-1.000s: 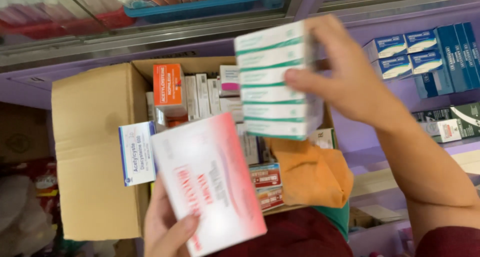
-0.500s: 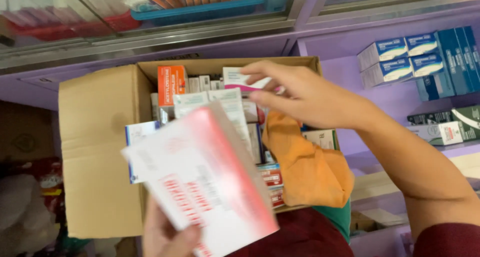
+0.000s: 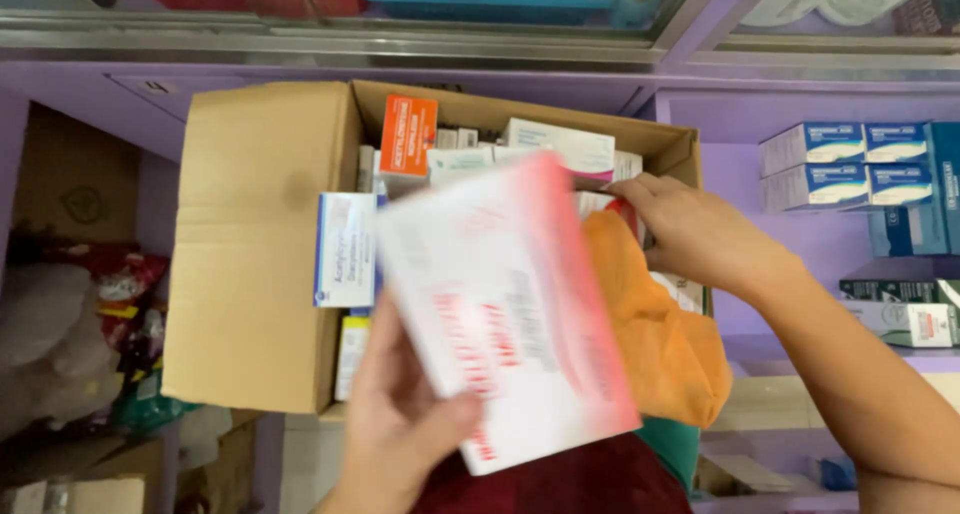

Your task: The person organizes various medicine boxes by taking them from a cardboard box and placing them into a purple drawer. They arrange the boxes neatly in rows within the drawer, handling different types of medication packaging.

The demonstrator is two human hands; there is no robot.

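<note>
While the left hand (image 3: 400, 424) holds up a flat white carton with red print (image 3: 505, 309), thumb across its lower front face and the other digits hidden behind it, the right hand (image 3: 700, 236) is down in the open cardboard box (image 3: 255, 254), its fingers (image 3: 632, 187) curled narrow among the upright medicine packs at the box's right side. Whether they have closed on a pack I cannot tell; the carton and an orange cloth bag (image 3: 655, 339) cover what lies under the palm.

The step in hand looks like sorting stock out of the box: one carton already lifted clear, the other hand searching or picking among what remains. A next move there would call for pinching one slim pack by its top edge and drawing it straight up, since the packs stand tight against each other and against the cloth bag.

The carton hangs in the air above the middle of the box, between the camera and the contents, blurred by motion. Its long axis runs on a slant from upper left to lower right, with the broad printed face turned toward the camera and the lower corner resting in the left hand. Just beside it stand an orange pack (image 3: 408, 134) and a white-and-blue pack (image 3: 345, 249). More blue-and-white boxes (image 3: 845, 159) sit on the purple shelf (image 3: 800, 109) to the right.
</note>
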